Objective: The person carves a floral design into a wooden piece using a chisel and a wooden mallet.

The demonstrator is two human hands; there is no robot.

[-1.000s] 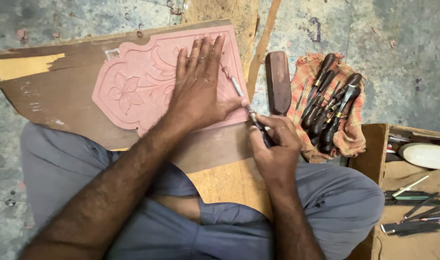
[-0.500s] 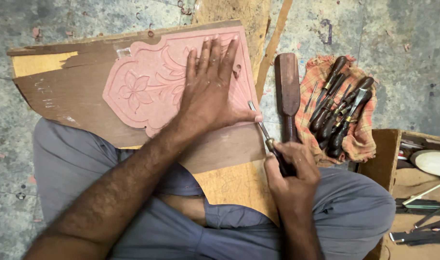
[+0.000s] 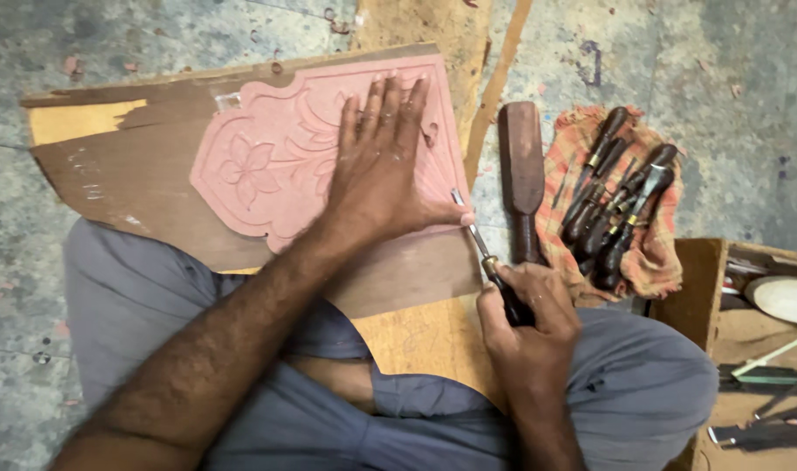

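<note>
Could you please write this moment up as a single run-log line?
left hand: flat on pink carved panel | right hand: grip shut on chisel, tip at panel's right edge | mallet: lying beside

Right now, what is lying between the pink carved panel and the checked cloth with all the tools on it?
In the head view, a dark wooden mallet lies on the floor between the pink carved panel and the checked cloth.

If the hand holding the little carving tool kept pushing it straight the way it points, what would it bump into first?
The right hand aims its chisel up and to the left. The blade tip already sits by the left hand's thumb at the edge of the pink carved panel, so it would probably meet that edge first, maybe brushing the thumb.
</note>
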